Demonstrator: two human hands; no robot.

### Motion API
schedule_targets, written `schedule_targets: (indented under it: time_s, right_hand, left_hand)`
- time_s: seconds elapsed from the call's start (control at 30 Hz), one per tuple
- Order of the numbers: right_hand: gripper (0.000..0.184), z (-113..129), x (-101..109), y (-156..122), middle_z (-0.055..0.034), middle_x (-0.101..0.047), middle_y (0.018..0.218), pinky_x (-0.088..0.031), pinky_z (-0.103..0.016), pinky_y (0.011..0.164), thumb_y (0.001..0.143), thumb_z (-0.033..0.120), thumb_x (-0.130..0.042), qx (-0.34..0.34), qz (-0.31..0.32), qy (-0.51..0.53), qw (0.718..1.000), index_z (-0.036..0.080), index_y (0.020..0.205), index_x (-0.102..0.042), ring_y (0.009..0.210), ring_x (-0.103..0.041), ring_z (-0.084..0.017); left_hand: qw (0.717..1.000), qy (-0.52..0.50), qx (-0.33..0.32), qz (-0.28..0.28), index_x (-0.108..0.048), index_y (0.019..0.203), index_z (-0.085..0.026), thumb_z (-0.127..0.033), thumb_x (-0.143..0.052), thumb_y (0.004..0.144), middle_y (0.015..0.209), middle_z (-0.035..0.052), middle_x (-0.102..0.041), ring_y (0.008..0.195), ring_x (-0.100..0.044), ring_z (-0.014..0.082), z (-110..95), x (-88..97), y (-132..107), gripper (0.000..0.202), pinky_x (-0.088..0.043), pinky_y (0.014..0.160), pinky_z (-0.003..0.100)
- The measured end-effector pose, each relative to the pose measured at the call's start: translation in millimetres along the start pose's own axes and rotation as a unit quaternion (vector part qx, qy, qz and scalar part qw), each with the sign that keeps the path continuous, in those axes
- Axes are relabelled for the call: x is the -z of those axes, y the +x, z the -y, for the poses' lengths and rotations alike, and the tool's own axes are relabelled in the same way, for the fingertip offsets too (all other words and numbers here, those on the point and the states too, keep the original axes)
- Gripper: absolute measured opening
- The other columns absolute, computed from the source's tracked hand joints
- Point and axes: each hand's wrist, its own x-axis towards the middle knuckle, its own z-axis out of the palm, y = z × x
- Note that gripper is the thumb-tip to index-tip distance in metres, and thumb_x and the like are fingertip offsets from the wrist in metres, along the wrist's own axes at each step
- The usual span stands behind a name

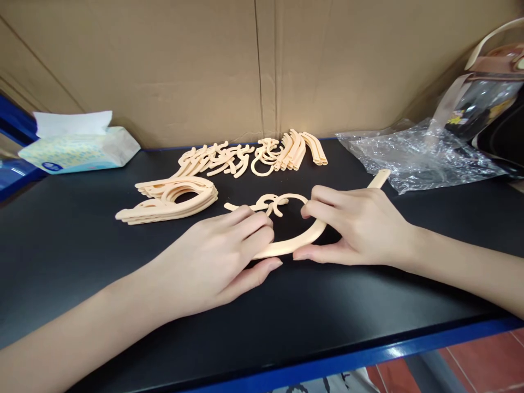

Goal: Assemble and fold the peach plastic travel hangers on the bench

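Observation:
My left hand (221,254) and my right hand (356,224) both grip a curved cream plastic hanger arm (292,244), low over the black table. Its right end sticks out past my right knuckles, while its left end is hidden under my left fingers. Just behind it are a cream hanger hook (293,197) and another slim cream piece (268,202), close to my fingertips. Whether these are joined to the arm is not clear. To the left lies a stack of folded cream hangers (172,210).
Along the back of the table (262,338) lie small cream pieces (213,158), loose hooks (264,158) and curved arms (297,150). A tissue pack (82,150) is at back left. Crumpled clear plastic (421,155) and a bottle (483,93) occupy the right. Cardboard (184,71) stands behind.

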Motion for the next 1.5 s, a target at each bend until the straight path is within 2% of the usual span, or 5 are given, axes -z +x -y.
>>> schedule_targets:
  time_s: [0.17,0.47,0.97,1.2,1.5]
  right_hand:
    - [0.064,1.1,1.9,-0.5,0.0006,-0.06,0.072,-0.031,-0.025,0.049,0.103,0.071,-0.048,-0.024,-0.006,-0.027,0.999,0.013,0.085,-0.067,0.05,-0.044,-0.008]
    - [0.055,3.2,5.6,1.4,0.0024,-0.053,0.065,-0.027,-0.028,0.052,0.11,0.055,-0.044,0.087,-0.048,0.013,0.995,0.019,0.073,-0.06,0.053,-0.037,-0.01]
    - [0.046,5.3,5.9,2.2,0.002,-0.053,0.071,-0.032,-0.028,0.055,0.113,0.039,-0.038,0.13,-0.037,0.07,0.988,0.02,0.076,-0.059,0.058,-0.036,-0.012]
    - [0.041,3.6,3.0,1.6,0.0006,-0.062,0.075,-0.033,-0.027,0.054,0.11,0.044,-0.047,0.077,-0.024,0.039,0.996,0.018,0.081,-0.063,0.057,-0.047,-0.01]
    - [0.053,3.8,-2.4,-0.3,-0.0043,-0.07,0.094,-0.038,-0.027,0.051,0.108,0.06,-0.046,-0.103,0.065,0.017,0.992,0.014,0.107,-0.071,0.062,-0.064,-0.014]
  left_hand:
    - [0.999,0.016,0.042,0.001,-0.062,0.103,-0.016,-0.034,-0.033,0.114,0.107,0.0084,-0.067,0.093,-0.061,0.0254,-1.8,2.1,1.1,0.036,-0.045,0.08,0.04]
    - [0.994,-0.026,0.102,-0.011,-0.056,0.121,-0.015,-0.059,-0.038,0.111,0.118,0.0107,-0.065,0.102,-0.061,0.0287,-2.0,-1.3,-0.1,0.048,-0.048,0.085,0.042]
    - [0.992,-0.064,0.106,-0.024,-0.052,0.134,-0.019,-0.068,-0.05,0.105,0.128,0.0093,-0.065,0.112,-0.063,0.0281,0.9,-1.6,-1.2,0.057,-0.05,0.091,0.041]
    - [0.98,-0.119,0.153,-0.031,-0.05,0.138,-0.023,-0.068,-0.05,0.105,0.132,0.0082,-0.065,0.114,-0.064,0.0271,1.4,-0.5,0.1,0.056,-0.051,0.095,0.041]
    - [0.98,-0.101,0.162,-0.049,-0.053,0.135,-0.021,-0.054,-0.049,0.11,0.128,0.0067,-0.067,0.115,-0.066,0.0257,5.4,-2.7,-0.2,0.041,-0.05,0.095,0.039]
